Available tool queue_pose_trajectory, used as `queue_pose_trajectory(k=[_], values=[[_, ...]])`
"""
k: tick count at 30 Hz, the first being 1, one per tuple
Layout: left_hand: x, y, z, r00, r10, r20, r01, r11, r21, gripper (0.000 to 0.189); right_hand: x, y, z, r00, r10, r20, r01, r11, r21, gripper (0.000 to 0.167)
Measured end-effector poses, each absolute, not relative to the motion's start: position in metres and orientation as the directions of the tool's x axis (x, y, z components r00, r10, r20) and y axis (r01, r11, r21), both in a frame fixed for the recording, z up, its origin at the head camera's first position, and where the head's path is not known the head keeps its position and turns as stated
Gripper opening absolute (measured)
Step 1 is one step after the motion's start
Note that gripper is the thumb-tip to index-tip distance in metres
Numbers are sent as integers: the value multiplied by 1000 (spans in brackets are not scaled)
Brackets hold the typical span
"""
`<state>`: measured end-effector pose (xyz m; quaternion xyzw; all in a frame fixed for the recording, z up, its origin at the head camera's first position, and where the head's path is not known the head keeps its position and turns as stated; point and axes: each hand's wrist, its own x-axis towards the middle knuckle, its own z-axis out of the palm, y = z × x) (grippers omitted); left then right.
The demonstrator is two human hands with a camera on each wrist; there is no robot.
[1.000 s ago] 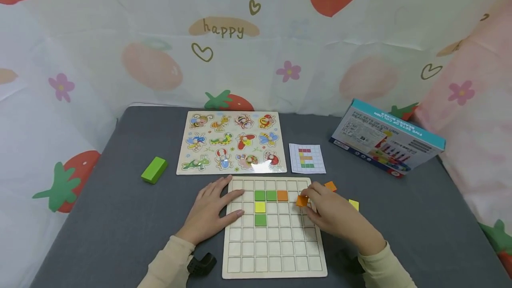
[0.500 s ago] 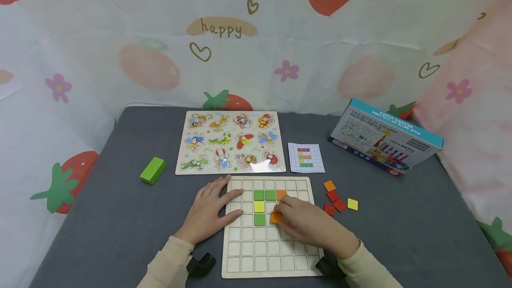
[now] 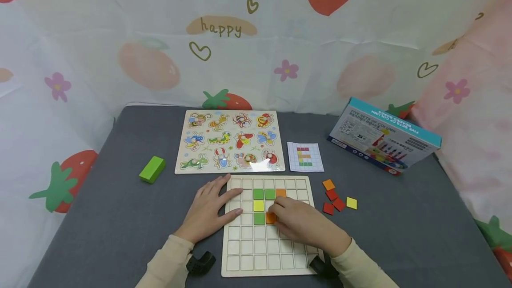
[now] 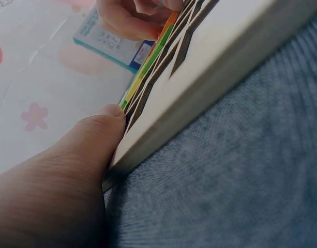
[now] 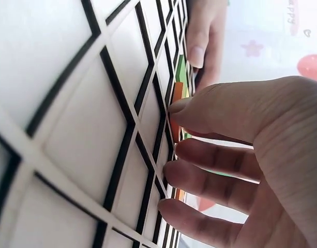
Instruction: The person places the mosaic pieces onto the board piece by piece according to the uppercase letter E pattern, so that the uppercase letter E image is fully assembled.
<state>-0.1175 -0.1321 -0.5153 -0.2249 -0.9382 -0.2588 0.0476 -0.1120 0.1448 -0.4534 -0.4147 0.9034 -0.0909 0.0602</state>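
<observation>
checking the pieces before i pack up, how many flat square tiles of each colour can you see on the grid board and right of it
Green tiles: 3
Yellow tiles: 2
Orange tiles: 3
Red tiles: 3
Total: 11

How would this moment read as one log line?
left hand: rests on board | right hand: holds orange tile beside green tile | red tiles: off board

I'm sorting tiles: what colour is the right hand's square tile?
Orange square tile, clearest in head view.
</observation>
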Motion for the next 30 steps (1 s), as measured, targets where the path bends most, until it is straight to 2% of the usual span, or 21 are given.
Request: queue_pose_trajectory(k=[9,19,30], values=[[-116,-133,-515,-891,394,224,453,760,465,54,-112,145,-454,-643,-765,-33,-736,630,-247,24],[-117,-132,-516,-895,398,203,446,764,467,54,-113,145,-455,-670,-741,-46,-709,657,-258,27],[-117,-132,-515,-894,397,205,446,766,463,54,-119,187,-444,-770,-638,1,-607,731,-312,22]])
